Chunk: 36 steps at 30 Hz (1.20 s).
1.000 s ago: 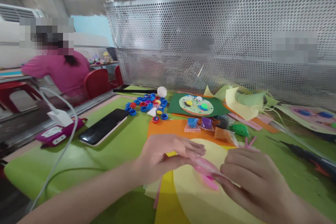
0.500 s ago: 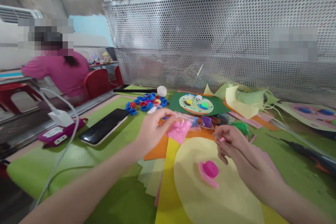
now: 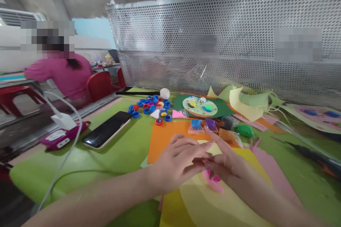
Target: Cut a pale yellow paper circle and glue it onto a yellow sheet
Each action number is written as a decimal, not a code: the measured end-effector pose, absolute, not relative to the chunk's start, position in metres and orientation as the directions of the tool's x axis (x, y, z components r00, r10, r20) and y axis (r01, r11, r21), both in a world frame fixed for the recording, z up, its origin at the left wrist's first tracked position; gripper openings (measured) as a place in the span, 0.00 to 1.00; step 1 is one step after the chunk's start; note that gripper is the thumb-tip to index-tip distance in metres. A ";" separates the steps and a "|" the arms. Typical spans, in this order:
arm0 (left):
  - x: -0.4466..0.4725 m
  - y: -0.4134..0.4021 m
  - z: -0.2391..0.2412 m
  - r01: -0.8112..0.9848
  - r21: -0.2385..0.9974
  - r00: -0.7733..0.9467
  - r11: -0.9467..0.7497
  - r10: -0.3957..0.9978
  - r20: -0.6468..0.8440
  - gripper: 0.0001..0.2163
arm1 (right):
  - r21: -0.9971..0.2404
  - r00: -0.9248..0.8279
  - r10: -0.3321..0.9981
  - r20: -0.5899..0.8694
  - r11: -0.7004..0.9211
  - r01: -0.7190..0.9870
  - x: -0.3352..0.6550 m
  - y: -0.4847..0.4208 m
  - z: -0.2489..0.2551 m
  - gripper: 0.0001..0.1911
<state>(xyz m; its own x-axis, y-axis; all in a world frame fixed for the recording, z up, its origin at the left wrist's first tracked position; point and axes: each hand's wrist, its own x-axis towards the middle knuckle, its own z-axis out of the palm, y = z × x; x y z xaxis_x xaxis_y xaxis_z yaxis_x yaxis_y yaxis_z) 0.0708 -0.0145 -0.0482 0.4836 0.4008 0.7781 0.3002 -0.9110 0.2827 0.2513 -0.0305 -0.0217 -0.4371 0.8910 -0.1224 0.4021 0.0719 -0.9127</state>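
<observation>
My left hand (image 3: 178, 161) and my right hand (image 3: 227, 166) meet fingertip to fingertip low over a pale yellow paper circle (image 3: 213, 204). Their fingers are pressed together, and what lies between them is hidden. Just under the fingertips a pink clay piece (image 3: 213, 181) sits on the circle. A small pink clay bag (image 3: 178, 114) lies further back beside the bottle caps (image 3: 149, 106), apart from both hands.
Orange sheet (image 3: 163, 138), bags of blue clay (image 3: 195, 125), purple clay (image 3: 210, 124) and green clay (image 3: 243, 131), and a decorated disc on green card (image 3: 199, 106) lie ahead. Left are a phone (image 3: 106, 133) and a charger with cable (image 3: 62, 120). A mesh screen (image 3: 239, 42) stands behind. A person in pink (image 3: 64, 74) sits far left.
My left hand has let go of the pink clay bag, which now lies by the bottle caps. Both hands came back down together over the pink clay piece.
</observation>
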 end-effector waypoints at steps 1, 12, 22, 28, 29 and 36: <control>0.070 -0.014 -0.048 0.284 0.293 0.474 -0.913 0.399 0.785 0.22 | -0.914 -0.441 0.889 -0.125 0.070 0.400 0.251 -0.031 -0.022 0.34; 0.066 -0.015 -0.041 0.395 0.078 0.441 -0.915 0.263 0.858 0.23 | -0.903 -0.447 0.893 -0.058 0.144 0.404 0.256 -0.022 -0.031 0.11; 0.065 -0.016 -0.042 0.481 -0.052 0.470 -0.875 0.207 0.858 0.29 | -0.829 -0.333 0.939 0.088 0.254 0.498 0.254 -0.023 -0.025 0.09; 0.067 -0.012 -0.041 0.337 0.569 0.221 -0.750 0.651 0.726 0.29 | -0.860 -0.165 0.973 0.159 0.219 0.461 0.267 -0.013 -0.018 0.11; 0.067 -0.010 -0.041 0.336 0.596 0.209 -0.729 0.675 0.708 0.29 | -0.866 -0.153 0.975 0.159 0.212 0.452 0.266 -0.012 -0.017 0.12; 0.064 -0.004 -0.040 0.316 0.490 0.324 -0.812 0.578 0.749 0.19 | -0.934 -0.149 0.986 0.074 0.121 0.337 0.254 -0.014 -0.013 0.16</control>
<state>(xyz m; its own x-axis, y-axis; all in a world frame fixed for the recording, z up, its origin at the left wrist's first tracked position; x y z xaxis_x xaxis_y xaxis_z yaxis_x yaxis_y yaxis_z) 0.0639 -0.0043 -0.0404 0.3237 0.5779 0.7491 0.3159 -0.8124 0.4902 0.2536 -0.0145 -0.0133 -0.1485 0.9861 0.0742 0.3365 0.1209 -0.9339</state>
